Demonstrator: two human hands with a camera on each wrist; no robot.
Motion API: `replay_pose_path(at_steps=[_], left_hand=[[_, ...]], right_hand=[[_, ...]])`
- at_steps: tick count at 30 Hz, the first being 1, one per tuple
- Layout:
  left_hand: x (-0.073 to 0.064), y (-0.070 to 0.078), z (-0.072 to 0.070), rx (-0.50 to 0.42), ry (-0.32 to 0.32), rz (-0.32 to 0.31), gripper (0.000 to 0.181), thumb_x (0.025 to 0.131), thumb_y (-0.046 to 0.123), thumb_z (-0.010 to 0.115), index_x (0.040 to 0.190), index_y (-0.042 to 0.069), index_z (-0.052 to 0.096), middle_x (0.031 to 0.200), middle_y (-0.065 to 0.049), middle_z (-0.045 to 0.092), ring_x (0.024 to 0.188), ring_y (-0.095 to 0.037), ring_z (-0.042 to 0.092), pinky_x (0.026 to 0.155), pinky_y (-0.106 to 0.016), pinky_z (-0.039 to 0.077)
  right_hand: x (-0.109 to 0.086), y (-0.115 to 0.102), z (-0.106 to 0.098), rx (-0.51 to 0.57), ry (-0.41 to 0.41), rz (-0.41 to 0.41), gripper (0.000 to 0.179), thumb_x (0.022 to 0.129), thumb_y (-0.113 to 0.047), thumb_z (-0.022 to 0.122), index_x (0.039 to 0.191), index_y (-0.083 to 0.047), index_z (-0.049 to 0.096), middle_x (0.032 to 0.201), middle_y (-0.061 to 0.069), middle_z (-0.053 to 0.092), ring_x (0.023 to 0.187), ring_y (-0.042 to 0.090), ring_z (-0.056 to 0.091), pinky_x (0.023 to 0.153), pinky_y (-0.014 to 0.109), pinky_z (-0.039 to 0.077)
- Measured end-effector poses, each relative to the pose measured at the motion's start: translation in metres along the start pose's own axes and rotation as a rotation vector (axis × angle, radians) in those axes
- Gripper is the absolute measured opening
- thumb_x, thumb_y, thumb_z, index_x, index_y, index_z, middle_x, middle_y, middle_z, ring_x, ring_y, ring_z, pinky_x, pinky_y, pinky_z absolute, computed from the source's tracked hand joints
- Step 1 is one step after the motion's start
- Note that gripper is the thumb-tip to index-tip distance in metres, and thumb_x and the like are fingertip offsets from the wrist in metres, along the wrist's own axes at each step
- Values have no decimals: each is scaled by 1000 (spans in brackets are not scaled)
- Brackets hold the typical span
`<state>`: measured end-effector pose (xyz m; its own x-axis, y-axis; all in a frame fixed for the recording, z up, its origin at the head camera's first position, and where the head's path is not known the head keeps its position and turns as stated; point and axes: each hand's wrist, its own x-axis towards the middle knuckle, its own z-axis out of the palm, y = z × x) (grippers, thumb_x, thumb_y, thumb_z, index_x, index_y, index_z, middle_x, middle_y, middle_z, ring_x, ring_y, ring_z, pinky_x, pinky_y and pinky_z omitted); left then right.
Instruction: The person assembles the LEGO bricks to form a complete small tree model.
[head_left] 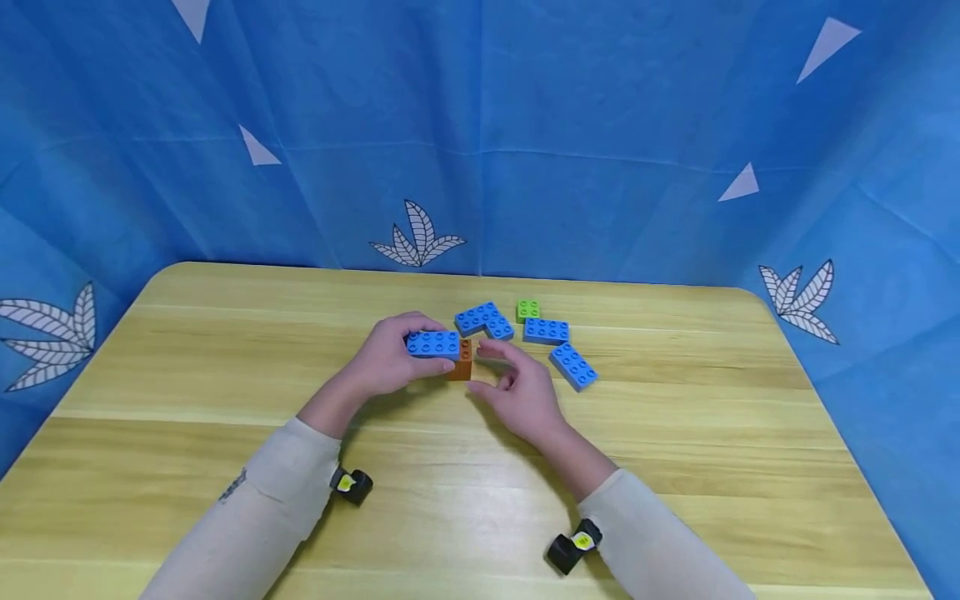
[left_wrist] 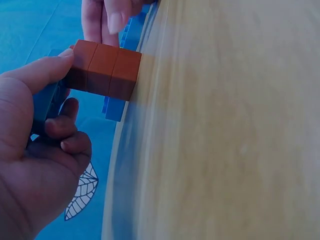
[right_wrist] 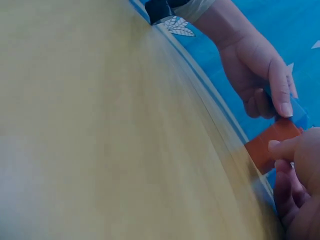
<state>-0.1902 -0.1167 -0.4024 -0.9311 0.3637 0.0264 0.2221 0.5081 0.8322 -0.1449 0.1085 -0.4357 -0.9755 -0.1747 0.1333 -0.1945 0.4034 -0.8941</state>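
Note:
My left hand (head_left: 386, 357) grips a blue brick (head_left: 432, 342) with studs on top, the thumb along its near side and the fingers behind. That brick sits over the left part of an orange-brown brick stack (head_left: 462, 370), whose bare studs show at the right. In the left wrist view the stack (left_wrist: 104, 69) is three bricks high, with the left thumb tip at its top edge. My right hand (head_left: 525, 398) is at the right of the stack, its thumb and forefinger spread apart and curved towards it, holding nothing.
Behind the hands lie two blue bricks meeting at a corner (head_left: 480, 317) and a small green brick (head_left: 528, 311). Two more blue bricks (head_left: 546, 331) lie right of these, one angled. The wooden table (head_left: 225, 375) ends at a blue curtain (head_left: 570, 208).

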Motion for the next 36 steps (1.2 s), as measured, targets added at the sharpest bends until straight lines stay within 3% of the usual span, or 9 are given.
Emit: replay_pose_path(at_steps=[6, 13, 16, 24, 27, 32, 36], left_hand=[[1, 0, 0, -17, 19, -26, 46, 77, 29, 89, 116, 12, 72, 118, -3, 62, 106, -27, 55, 92, -44, 45], [4, -1, 2, -62, 24, -19, 42, 75, 22, 91, 111, 10, 73, 123, -5, 59, 111, -29, 53, 96, -46, 44], [5, 0, 2, -77, 12, -50, 43, 76, 20, 90, 114, 10, 72, 125, -6, 60, 112, -29, 53, 98, -47, 43], [3, -1, 2, -117, -25, -117, 47, 78, 20, 89, 120, 11, 70, 126, -6, 61, 113, -29, 55, 100, -46, 43], [2, -1, 3, -124, -29, -120, 47, 79, 20, 88, 121, 11, 69, 126, -7, 61, 114, -29, 54, 100, -47, 42], [1, -1, 3, -137, -33, -127, 48, 79, 21, 88, 122, 12, 69, 127, -7, 60, 114, -30, 53, 100, -47, 42], [1, 1, 3, -153, -31, -131, 47, 79, 21, 88, 121, 13, 69, 126, -7, 60, 114, -31, 53, 100, -48, 42]], right_hand=[[-16, 0, -23, 6, 118, -52, 43, 84, -6, 82, 125, -7, 67, 117, 5, 68, 50, 17, 49, 42, 26, 41], [-28, 11, -56, -123, 224, -62, 43, 80, -8, 85, 120, -6, 70, 86, 12, 63, 51, 15, 52, 43, 27, 43], [-31, 18, -69, -205, 241, -52, 44, 80, -10, 86, 121, -6, 69, 92, 10, 63, 55, 16, 53, 47, 26, 45], [-36, 28, -87, -388, 281, 95, 55, 75, -23, 90, 121, -6, 66, 114, 10, 60, 65, 19, 57, 57, 31, 49], [-36, 30, -89, -418, 299, 140, 58, 74, -25, 91, 121, -3, 65, 119, 14, 59, 78, 26, 59, 67, 38, 49], [-40, 33, -96, -461, 281, 227, 62, 76, -30, 89, 124, 0, 62, 119, 17, 60, 108, 34, 57, 89, 49, 45], [-42, 35, -102, -470, 263, 264, 54, 81, -30, 85, 119, 1, 63, 113, 17, 63, 103, 35, 59, 87, 51, 45]])
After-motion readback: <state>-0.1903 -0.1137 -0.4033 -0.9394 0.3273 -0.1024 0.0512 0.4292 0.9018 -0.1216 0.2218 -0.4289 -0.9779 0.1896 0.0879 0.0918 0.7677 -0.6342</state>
